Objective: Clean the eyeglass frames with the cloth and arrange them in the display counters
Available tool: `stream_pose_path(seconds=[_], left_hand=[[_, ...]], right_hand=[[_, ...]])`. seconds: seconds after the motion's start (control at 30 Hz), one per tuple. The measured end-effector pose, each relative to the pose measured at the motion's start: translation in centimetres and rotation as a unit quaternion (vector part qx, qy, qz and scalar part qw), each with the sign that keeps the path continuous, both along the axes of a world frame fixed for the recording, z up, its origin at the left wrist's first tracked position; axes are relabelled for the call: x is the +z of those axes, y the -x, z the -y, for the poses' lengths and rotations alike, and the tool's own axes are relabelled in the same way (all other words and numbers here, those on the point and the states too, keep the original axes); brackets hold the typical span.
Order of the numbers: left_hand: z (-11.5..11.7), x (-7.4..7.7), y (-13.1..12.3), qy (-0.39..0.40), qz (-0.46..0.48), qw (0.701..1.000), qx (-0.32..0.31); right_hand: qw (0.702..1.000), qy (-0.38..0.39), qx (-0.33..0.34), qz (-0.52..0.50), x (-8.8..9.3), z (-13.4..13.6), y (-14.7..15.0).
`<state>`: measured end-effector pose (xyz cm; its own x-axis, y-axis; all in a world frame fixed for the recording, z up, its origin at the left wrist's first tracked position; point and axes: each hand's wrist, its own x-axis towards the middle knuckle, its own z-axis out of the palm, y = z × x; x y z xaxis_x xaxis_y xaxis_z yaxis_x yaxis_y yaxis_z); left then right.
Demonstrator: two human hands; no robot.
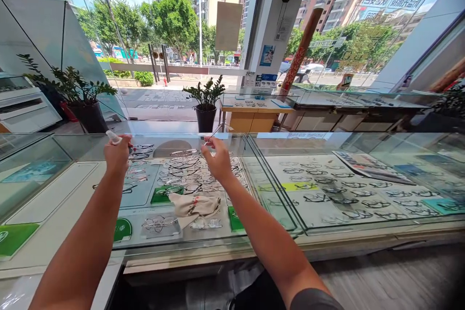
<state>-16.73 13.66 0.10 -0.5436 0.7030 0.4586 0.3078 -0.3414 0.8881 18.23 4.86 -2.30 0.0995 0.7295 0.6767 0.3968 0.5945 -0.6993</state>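
My left hand (116, 152) is wrapped round a small white bottle (111, 134) with a nozzle-like top, held above the far part of the glass counter. In my right hand (218, 157) the fingers pinch a thin-framed pair of eyeglasses (217, 131), raised over the counter's back edge; its lenses are hard to make out. On the glass top between my forearms lies a crumpled beige cloth (194, 207) with red print. Under and around it, rows of eyeglasses (181, 167) show in the display case, most of them through the glass.
The glass display counter (145, 247) runs across in front of me, with a second section of eyeglasses (337, 193) and a printed sheet (370, 164) to the right. Beyond stand potted plants (206, 118), a wooden cabinet (254, 121) and large windows onto a street.
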Motion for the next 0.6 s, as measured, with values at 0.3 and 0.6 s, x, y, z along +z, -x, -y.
stream_pose_path(seconds=[0.3,0.6], left_hand=[[4.5,-1.1,-11.2,0.095,0.137,0.945,-0.282],[6.1,-1.9,-13.1,0.126,0.09,0.91,-0.386]], right_hand=[[0.999,0.024,0.025,0.025,0.3,0.5,0.2],[0.994,0.032,0.08,0.064,0.4,0.9,0.6]])
